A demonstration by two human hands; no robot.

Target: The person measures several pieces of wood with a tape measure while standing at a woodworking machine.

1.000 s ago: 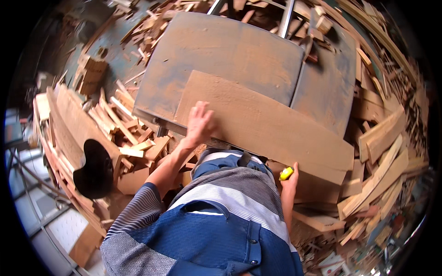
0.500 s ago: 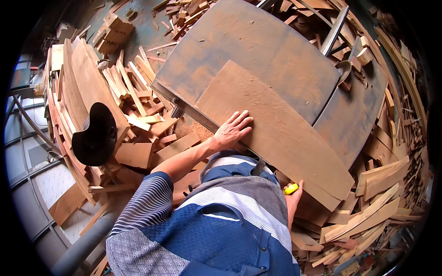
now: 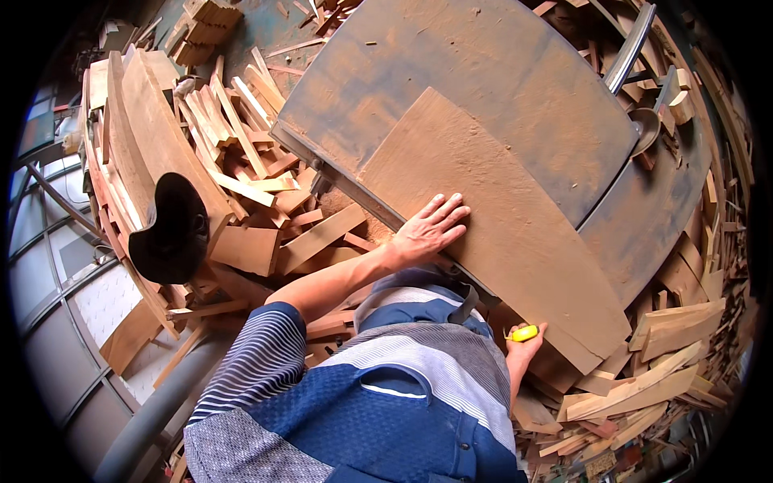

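A wide brown wooden board [image 3: 503, 213] lies on the dusty metal saw table [image 3: 459, 64], along its near edge. Flat on the board's near side rests my left hand [image 3: 432, 229], its fingers stretched out and holding nothing. My right hand [image 3: 527, 344] is by the board's near right end, closed around a small yellow tape measure [image 3: 524, 332]. Its fingers are partly hidden behind the tape measure. At the table's right side stands a round metal blade [image 3: 645, 132].
Cut wood pieces [image 3: 241, 153] are heaped left of the table, with long boards [image 3: 165, 137] beside them. More offcuts [image 3: 636, 394] pile up at the right. A metal rail [image 3: 630, 48] sticks out at the far right. A grey pipe [image 3: 161, 410] runs at lower left.
My right hand has lifted the tape measure slightly and turned it more into view. The left hand stays flat on the board. The whole view has shifted a little.
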